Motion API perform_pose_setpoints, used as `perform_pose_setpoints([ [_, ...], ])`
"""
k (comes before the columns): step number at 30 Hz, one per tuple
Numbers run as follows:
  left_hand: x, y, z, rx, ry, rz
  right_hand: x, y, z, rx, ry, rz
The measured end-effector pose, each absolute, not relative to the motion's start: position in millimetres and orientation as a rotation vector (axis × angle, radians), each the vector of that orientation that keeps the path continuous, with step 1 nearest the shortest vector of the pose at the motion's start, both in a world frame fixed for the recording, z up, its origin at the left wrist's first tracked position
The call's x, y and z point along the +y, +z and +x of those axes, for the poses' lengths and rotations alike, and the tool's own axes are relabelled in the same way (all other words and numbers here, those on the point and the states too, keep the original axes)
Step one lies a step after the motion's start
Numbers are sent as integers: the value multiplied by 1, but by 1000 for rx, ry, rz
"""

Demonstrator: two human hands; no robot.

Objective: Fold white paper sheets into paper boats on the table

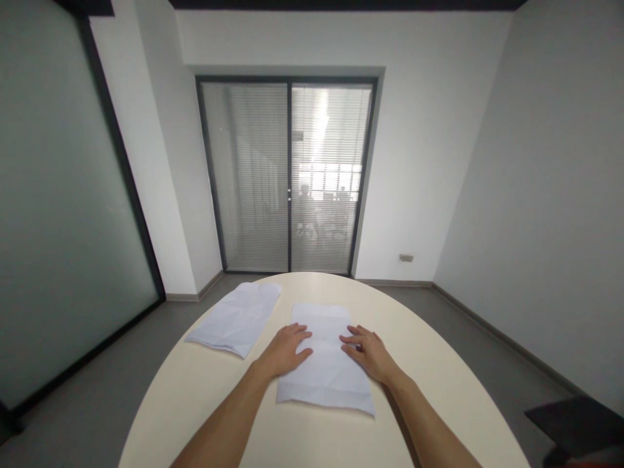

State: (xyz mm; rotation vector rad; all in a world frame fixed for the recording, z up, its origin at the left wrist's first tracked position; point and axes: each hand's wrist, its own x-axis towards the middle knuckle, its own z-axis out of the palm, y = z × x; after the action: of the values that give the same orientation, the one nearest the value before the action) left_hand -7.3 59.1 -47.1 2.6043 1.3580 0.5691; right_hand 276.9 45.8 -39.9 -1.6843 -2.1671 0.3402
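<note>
cream table under paper, white walls

My left hand: bare, seen from the back, thumb and four fingers all showing.
My right hand: bare too, seen from the back, knuckles and fingers plain.
My left forearm: bare skin, slim, uncovered as far as it shows.
My right forearm: bare, slim, with its underside in shadow.
</note>
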Motion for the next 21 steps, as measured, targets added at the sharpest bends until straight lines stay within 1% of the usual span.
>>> perform_pose_setpoints([
  [6, 61, -46, -8, 1370, 658, 2588, 46, -38, 277, -2168, 349, -1657],
  [14, 68, -49, -11, 1269, 811, 2523, 50, -43, 284, -2166, 299, -1435],
  [21, 70, -52, -12, 1231, 884, 2449, 49, -38, 282, -2139, 294, -1354],
])
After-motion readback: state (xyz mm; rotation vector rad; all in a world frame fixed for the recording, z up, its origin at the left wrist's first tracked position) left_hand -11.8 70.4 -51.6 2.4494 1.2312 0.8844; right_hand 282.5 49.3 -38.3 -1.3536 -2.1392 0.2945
